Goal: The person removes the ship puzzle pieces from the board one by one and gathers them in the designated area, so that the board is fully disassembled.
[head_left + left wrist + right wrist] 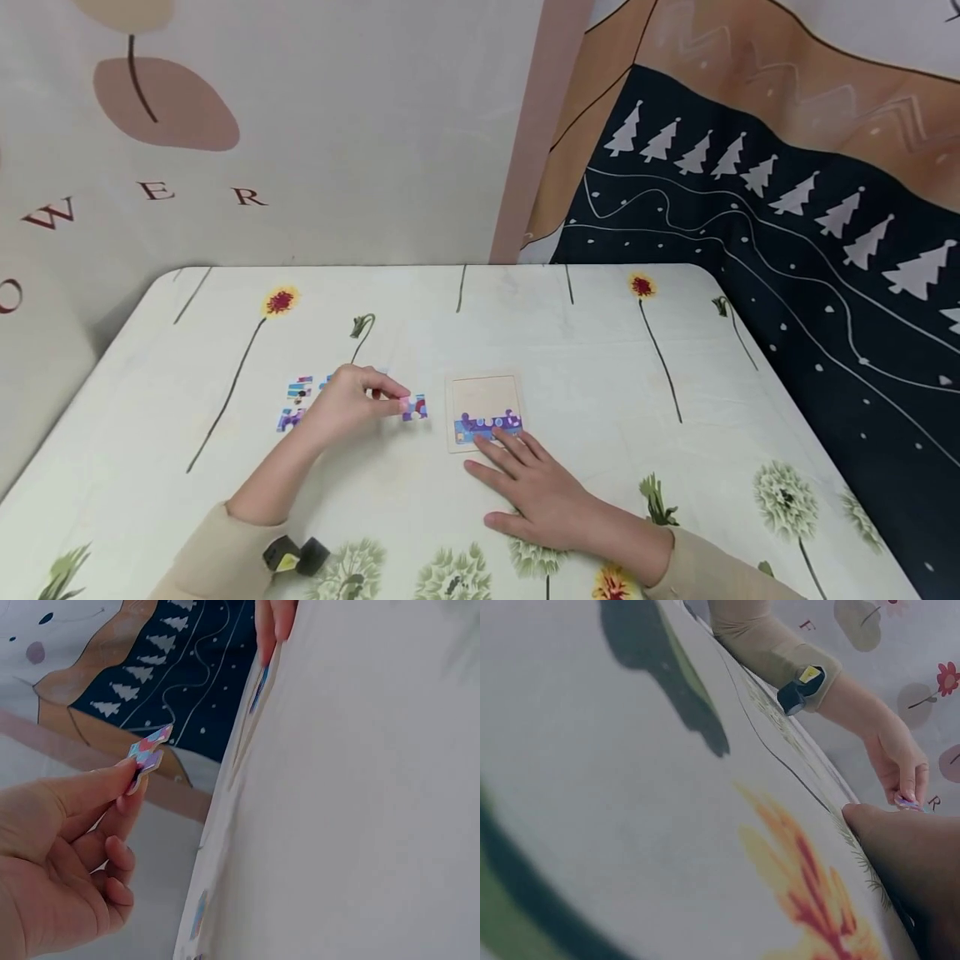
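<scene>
Between thumb and forefinger, my left hand [351, 406] pinches a jigsaw puzzle piece [415, 407] in purple, pink and blue. The left wrist view shows this piece held up off the table. To its right lies a shallow wooden puzzle frame [486, 392], whose lower part is filled with joined purple and blue pieces [487, 426]. My right hand [536, 492] lies with spread fingers at the frame's lower right edge, its fingertips over the joined pieces. In the right wrist view, part of the right hand [907, 847] shows at the lower right.
Loose puzzle pieces [299, 388] lie on the table left of the left hand, some partly hidden behind it. A flower-printed white cloth [600, 350] covers the table. Behind stand printed curtains [360, 125]. A black wrist device [296, 556] sits at the left sleeve.
</scene>
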A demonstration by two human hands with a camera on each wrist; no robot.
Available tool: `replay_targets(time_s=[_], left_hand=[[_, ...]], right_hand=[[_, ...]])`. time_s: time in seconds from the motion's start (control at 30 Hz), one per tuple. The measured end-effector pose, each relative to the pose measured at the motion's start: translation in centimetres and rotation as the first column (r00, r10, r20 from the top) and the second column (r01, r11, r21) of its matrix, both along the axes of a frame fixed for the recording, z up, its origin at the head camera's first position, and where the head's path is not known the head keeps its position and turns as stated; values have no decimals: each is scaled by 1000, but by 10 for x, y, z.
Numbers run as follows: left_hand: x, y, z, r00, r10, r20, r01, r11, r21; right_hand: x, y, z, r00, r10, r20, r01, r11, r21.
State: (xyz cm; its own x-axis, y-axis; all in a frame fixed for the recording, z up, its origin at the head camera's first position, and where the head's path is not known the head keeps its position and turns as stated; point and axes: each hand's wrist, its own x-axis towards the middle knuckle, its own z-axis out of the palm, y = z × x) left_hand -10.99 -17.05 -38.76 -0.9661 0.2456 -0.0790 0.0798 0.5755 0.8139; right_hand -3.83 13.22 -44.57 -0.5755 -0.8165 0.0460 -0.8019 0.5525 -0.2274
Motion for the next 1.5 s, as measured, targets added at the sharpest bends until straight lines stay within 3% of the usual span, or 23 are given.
replay_targets(time_s=[0.33,0.77,1.03,1.5], left_hand=[[-7,-35,4,999,-32,33,33,999,-12],[-13,-50,-12,995,-31,90,33,999,-28],[-16,-50,-20,998,-42,38,45,994,-97],[-12,-39,-18,989,-116,-88,91,965,-247]], right_hand=[[0,0,3,1000,6,3,-6,1000,-1],[-1,-1,3,1000,11,18,-11,1000,1],[-1,-1,4,1000,13,13,-13,1000,3],[-3,0,0,1000,24,-15,-24,999,-31]])
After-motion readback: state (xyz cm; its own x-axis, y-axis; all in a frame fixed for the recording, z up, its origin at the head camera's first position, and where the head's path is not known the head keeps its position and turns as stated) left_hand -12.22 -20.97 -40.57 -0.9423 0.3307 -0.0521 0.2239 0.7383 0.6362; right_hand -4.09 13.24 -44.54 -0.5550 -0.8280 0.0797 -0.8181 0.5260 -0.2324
